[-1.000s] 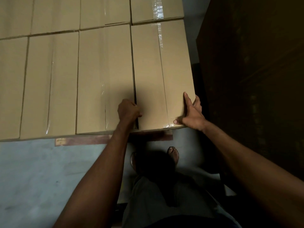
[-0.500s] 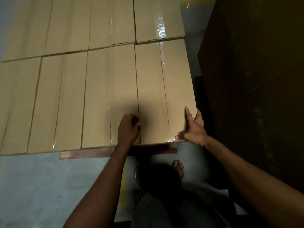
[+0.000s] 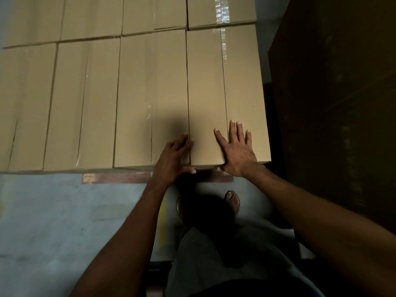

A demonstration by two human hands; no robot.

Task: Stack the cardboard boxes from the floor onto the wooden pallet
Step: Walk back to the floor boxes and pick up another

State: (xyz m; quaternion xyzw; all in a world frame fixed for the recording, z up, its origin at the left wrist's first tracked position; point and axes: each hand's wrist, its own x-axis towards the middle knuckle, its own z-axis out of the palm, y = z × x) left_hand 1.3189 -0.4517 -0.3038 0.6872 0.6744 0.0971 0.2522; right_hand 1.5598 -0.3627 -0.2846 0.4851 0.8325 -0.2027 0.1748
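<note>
- The rightmost front box [image 3: 242,82] sat on top of the stack at its right end. Its near edge was level with the other boxes in the front row.
- A strip of clear tape [image 3: 223,43] ran along its lid seam.
- The right hand [image 3: 236,152] lay flat on the near end of that lid, palm down. Its fingers were straight and spread, pointing away from the person, and it gripped nothing.
- The left hand [image 3: 173,159] rested at the seam between that box and the neighbouring box [image 3: 150,93]. Its fingers lay fairly straight along the seam and its thumb reached right below the front edge.
- The shadow there was deep, so whether the thumb pressed the box's front face was hard to tell. The hand looked relaxed rather than closed round anything.
- The front-row boxes stood side by side and touching, with a back row of boxes [image 3: 92,16] butted against their far ends.
- A board of the wooden pallet [image 3: 120,177] showed just below the front row's near edge.
- The blue-grey floor [image 3: 53,221] spread out before the pallet, with a sandalled foot [image 3: 232,200] close to the board.
- A tall dark bulk [image 3: 334,103] stood to the right of the stack, across a narrow gap.
</note>
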